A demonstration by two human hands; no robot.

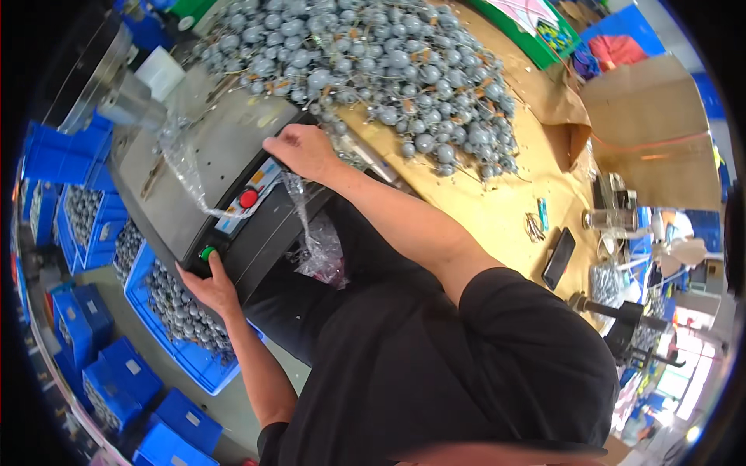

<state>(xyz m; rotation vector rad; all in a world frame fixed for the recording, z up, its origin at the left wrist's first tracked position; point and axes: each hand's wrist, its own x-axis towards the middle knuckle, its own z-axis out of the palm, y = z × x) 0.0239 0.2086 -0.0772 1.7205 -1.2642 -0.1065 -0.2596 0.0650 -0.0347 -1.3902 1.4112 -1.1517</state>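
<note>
Before me stands a machine with a flat grey worktop (233, 132) and a black front panel carrying a red button (249, 198). At its left end, my left hand (214, 289) has its thumb against a green button (207, 253), the other fingers apart from the thumb along the corner. My right hand (305, 151) rests at the panel's right end with fingers curled; whatever lies under them is hidden. A clear plastic strip (186, 175) runs from the metal machine head (132, 101) down over the panel. Crumpled clear plastic (322, 252) hangs at the front, near my lap.
A big heap of grey balls (373, 62) covers the far part of the tan table (466, 206). A phone (559, 259) lies to the right, near a cardboard box (653, 124). Blue bins (186, 357), several holding grey balls, stand on the floor at left.
</note>
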